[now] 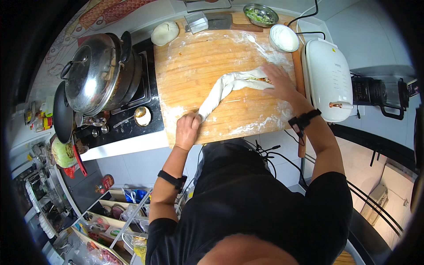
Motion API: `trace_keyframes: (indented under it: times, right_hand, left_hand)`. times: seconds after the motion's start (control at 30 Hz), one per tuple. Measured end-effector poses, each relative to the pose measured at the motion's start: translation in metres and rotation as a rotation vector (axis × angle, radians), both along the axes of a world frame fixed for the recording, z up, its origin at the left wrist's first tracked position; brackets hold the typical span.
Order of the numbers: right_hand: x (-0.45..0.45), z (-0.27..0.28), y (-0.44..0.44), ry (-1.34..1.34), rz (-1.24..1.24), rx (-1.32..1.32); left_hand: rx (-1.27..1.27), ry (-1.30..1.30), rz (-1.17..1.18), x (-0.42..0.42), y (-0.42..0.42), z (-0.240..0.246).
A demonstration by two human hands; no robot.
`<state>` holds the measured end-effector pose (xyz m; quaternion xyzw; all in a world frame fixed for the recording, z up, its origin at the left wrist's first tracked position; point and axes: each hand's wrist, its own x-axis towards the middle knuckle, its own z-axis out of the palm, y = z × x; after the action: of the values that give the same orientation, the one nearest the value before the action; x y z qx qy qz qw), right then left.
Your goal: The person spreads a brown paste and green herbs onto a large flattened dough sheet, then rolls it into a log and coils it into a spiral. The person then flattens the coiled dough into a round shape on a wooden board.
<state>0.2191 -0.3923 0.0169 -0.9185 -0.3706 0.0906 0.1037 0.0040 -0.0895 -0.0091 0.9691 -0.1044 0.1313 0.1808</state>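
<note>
A long twisted strip of filled dough point(228, 82) lies bent across the floured wooden board point(198, 63). Its near-left end is in my left hand point(187, 129), the fingers curled around it at the board's front edge. Toward the right the strip parts into two strands, with orange and green filling showing in the gap. Over that end my right hand point(281, 82) is slightly blurred, fingers at the upper strand and thumb near the lower one. Whether it grips the dough is unclear. A rounded lump of dough point(165, 33) rests at the board's far-left corner.
Along the back are a cleaver point(218, 22), a clear box point(197, 22), a bowl of chopped greens point(260, 15) and a bowl of flour point(284, 38). A rolling pin point(298, 74) borders the white appliance point(328, 79). A large lidded pot point(96, 73) stands left.
</note>
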Motion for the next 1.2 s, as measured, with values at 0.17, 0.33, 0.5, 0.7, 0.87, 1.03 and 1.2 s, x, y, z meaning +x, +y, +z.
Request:
trace_keyframes:
  times: [0.17, 0.33, 0.5, 0.7, 0.87, 1.03, 1.2]
  right_hand:
    - [0.009, -0.013, -0.021, 0.072, -0.112, 0.087]
    - [0.009, -0.007, -0.001, 0.007, 0.097, -0.048]
    - [0.009, -0.004, 0.001, 0.056, 0.107, -0.079]
    - [0.045, -0.017, -0.003, 0.197, -0.017, 0.241]
    - [0.052, -0.021, 0.002, 0.202, 0.008, 0.069]
    - [0.031, -0.026, 0.001, 0.051, -0.045, 0.264]
    - [0.022, -0.022, 0.0, 0.048, -0.021, 0.123]
  left_hand:
    - [-0.054, 0.004, -0.197, -0.017, 0.0, 0.007]
    - [-0.102, 0.106, -0.148, -0.015, -0.008, 0.032]
    - [-0.05, 0.032, -0.075, 0.052, -0.023, 0.047]
    - [-0.189, 0.113, -0.033, 0.159, -0.073, 0.024]
    - [-0.129, 0.422, -0.023, 0.191, -0.104, 0.01]
    - [-0.225, 0.352, -0.038, 0.197, -0.109, -0.002]
    - [-0.382, 0.461, -0.139, 0.199, -0.105, -0.002]
